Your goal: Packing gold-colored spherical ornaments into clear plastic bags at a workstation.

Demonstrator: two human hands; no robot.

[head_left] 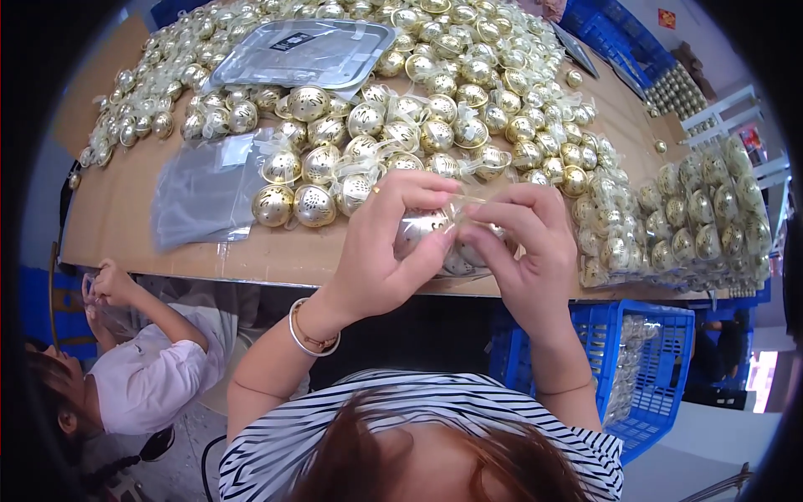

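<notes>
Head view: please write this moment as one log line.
left hand: pinching clear plastic bag | right hand: pinching same bag | contents: patterned gold balls

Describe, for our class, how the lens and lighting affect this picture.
Head view: corners go black; the table has bowed edges; bright glints dot the gold balls; the plastic tray shows pale reflections; a washed-out patch stands at far right.

Both hands (386,249) close together, fingers (416,182) curved in a pinch, forearms (274,353) angled forward
</notes>
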